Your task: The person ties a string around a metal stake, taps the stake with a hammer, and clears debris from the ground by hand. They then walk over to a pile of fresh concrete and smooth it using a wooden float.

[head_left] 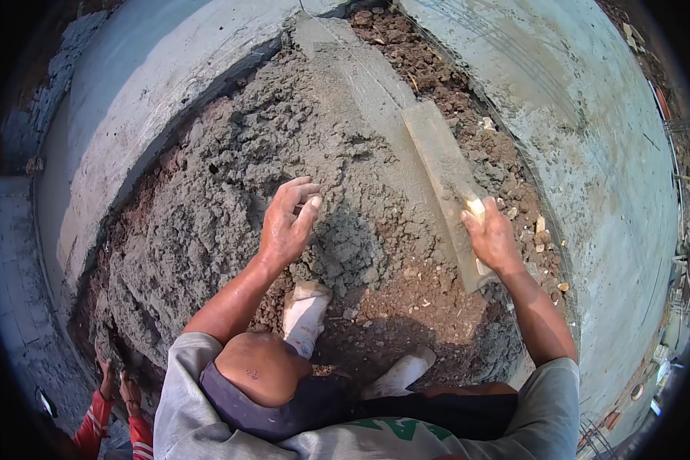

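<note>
My right hand (pixel 492 236) is wrapped round the pale handle of a long plastering float (pixel 441 157). The float's flat board is smeared with mortar and lies along the right edge of the wet concrete, beside a smoothed strip (pixel 364 73). Above the rough, lumpy concrete (pixel 230 184), my left hand (pixel 290 218) hovers with its fingers loosely bent and apart, holding nothing. A darker patch of concrete and shadow lies just below that hand. My boots (pixel 307 316) stand on the soil at the near edge of the concrete.
Curved concrete walls (pixel 613 192) rise on the right and left (pixel 130 146). Brown soil and stones (pixel 406 46) line the right wall. A thin string runs along the smoothed strip. At lower left, a co-worker's hands (pixel 119 387) and red sleeves (pixel 96 422) are near the concrete's edge.
</note>
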